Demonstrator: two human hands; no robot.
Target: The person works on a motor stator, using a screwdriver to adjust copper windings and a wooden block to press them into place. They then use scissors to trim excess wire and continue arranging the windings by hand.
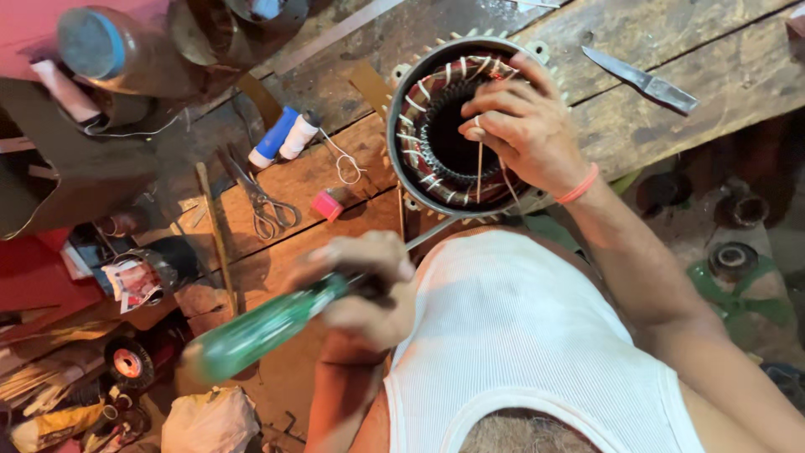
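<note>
Already most of the motor stator (457, 126), upper centre, is laced; your right hand (524, 126) pinches the tying string (480, 168) there, your left hand (365, 289) clenches a green-handled screwdriver (268, 323), lower left.

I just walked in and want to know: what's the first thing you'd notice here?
The big round motor stator, ringed with reddish copper windings, sits mid-bench, with the right hand resting on its coils and pinching thin string. Nearer the body, the left hand grips a screwdriver with a bright green handle. Scissors and thread spools lie left of the stator.
</note>
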